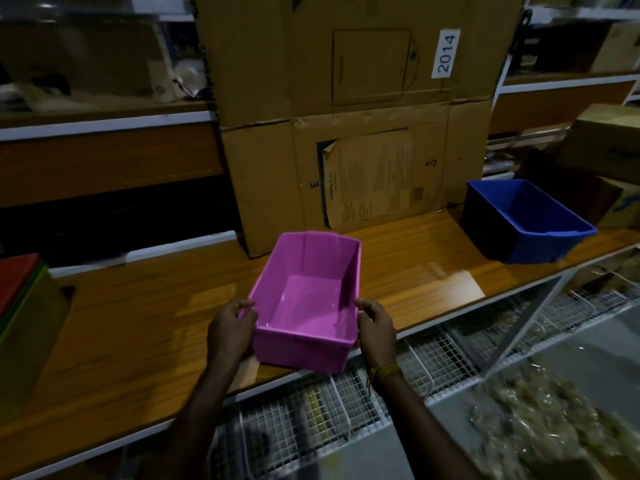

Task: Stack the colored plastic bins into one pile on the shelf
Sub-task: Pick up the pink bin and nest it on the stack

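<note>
A pink plastic bin [308,299] sits at the front edge of the wooden shelf [138,327], open side up and empty. My left hand [230,329] grips its near left corner and my right hand [375,327] grips its near right corner. A blue bin [526,220] stands on the shelf to the right, its front jutting past the shelf edge. At the far left edge a red bin [15,277] rests nested in a green bin [27,337], both partly cut off by the frame.
Tall cardboard boxes [349,133] stand behind the pink bin at the back of the shelf. More cartons [602,147] sit behind the blue bin. White wire mesh baskets [311,410] lie below the shelf front, with bagged goods [554,420] at lower right.
</note>
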Motion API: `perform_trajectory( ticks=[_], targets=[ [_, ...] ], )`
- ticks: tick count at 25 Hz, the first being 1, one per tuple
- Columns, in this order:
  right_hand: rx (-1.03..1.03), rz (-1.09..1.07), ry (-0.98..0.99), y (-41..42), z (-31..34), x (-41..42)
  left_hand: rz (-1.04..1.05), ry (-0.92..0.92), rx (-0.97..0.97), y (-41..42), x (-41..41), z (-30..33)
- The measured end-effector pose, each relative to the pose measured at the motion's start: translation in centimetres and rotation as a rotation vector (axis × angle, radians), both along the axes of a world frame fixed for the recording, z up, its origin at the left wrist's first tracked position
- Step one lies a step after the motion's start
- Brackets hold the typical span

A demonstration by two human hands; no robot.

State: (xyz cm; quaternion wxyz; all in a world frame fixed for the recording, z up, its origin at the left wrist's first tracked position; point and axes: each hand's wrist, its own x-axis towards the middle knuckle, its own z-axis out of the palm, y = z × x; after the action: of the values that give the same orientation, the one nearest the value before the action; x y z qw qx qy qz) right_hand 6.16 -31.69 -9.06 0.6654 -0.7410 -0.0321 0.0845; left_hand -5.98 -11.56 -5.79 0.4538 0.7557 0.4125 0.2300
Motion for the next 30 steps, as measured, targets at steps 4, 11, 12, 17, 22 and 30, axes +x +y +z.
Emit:
perform_trajectory(
  ticks=[4, 11, 12, 17, 22, 30],
  targets=[
    [-0.084, 0.022, -0.040, 3.7, -1.2, -3.3, -0.022, 0.086, 0.060, 3.8, -3.4, -0.5],
    [-0.008, 0.075, -0.032, 9.8, -1.7, -9.2, -0.114, 0.259, 0.333, 5.6, -7.3, -1.8],
    [0.011, 0.098, -0.036, 10.5, -1.8, -9.9, -0.189, 0.209, 0.315, 5.0, -7.7, -1.7],
    [0.012, 0.080, -0.089, 12.5, -2.5, -12.0, -0.504, 0.146, 0.318, 3.8, -9.4, -1.3],
    [-0.365, 0.017, -0.371, 13.7, -1.9, -11.8, -0.601, 0.175, 0.311, 7.6, -11.4, -1.2],
    [-0.790, 0.096, -0.584, 15.0, -1.6, -8.1, -0.238, 0.121, 0.278, 15.8, -15.2, -3.1]
  ],
)
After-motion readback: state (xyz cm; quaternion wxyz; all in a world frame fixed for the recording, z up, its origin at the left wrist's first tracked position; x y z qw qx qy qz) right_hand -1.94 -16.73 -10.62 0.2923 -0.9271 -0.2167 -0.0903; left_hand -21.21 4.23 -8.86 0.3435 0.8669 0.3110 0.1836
